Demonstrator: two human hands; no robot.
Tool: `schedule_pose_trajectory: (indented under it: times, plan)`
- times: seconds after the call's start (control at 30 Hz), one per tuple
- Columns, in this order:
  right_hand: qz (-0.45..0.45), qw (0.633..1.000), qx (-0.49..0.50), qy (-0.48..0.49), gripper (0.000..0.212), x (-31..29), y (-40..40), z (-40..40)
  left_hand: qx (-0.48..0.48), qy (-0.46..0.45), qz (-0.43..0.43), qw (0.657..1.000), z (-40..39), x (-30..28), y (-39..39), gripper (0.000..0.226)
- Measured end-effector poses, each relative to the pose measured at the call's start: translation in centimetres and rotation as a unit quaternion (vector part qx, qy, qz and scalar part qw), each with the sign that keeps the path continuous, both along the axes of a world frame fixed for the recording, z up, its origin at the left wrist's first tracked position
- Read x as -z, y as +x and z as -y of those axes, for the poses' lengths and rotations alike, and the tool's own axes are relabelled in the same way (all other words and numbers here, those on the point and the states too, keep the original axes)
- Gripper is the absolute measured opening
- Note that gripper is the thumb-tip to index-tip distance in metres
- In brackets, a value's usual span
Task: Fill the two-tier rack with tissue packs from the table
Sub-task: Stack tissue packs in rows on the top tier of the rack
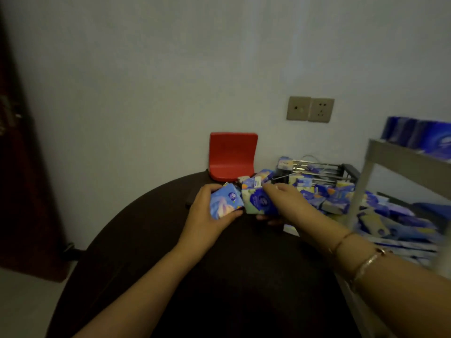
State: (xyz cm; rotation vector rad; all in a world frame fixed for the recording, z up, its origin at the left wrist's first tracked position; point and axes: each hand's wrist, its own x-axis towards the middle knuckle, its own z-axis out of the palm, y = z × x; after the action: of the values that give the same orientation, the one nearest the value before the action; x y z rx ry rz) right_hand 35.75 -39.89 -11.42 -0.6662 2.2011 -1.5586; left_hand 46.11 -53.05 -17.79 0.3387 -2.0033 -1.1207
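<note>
My left hand (207, 215) grips a blue tissue pack (225, 203) with a pale picture on it, thumb below and fingers over the top. Beside it my right hand (284, 198) holds a second tissue pack (258, 200), blue and pale green. Both packs touch each other just above the dark round table (170, 252). Behind my right hand a heap of loose tissue packs (324, 193) lies on the table. The grey two-tier rack (366, 181) stands at the right edge, with blue packs (419, 136) on its top shelf and several packs (395, 223) on its lower one.
A red plastic chair (233, 156) stands against the wall behind the table. A dark wire basket (322, 170) sits behind the heap. Two wall sockets (310, 109) are above it. A dark wooden door (22, 167) is at the far left.
</note>
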Motion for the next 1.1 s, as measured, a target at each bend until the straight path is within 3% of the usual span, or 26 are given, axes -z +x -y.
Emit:
schedule_pose_trajectory:
  times: [0.3,0.43,0.57,0.7,0.83,1.1]
  plan:
    - [-0.101,0.994,-0.03,-0.036,0.068,-11.9,3.5,-5.8,0.053,-0.114,-0.115,0.985,-8.7,-12.2,1.8,0.057]
    - [-0.193,0.977,-0.085,-0.012,0.039,-14.9,4.7,-11.6,0.082,-0.136,-0.13,0.979,-12.9,-15.7,2.2,0.053]
    - [-0.262,0.96,-0.094,0.022,0.039,-17.0,4.6,-16.6,0.104,-0.127,-0.134,0.977,-16.9,-18.0,1.0,0.054]
    - [-0.27,0.962,-0.033,-0.006,0.037,-18.4,2.8,-20.6,0.208,-0.109,-0.099,0.967,-20.3,-19.0,-1.1,0.06]
    - [-0.268,0.963,-0.009,0.019,0.021,-19.0,0.6,-24.0,0.276,-0.104,-0.006,0.955,-22.2,-19.4,-2.7,0.048]
    - [-0.264,0.955,-0.006,0.139,0.045,-15.6,-2.0,-24.7,0.11,-0.179,0.088,0.974,-23.5,-17.8,-4.5,0.036]
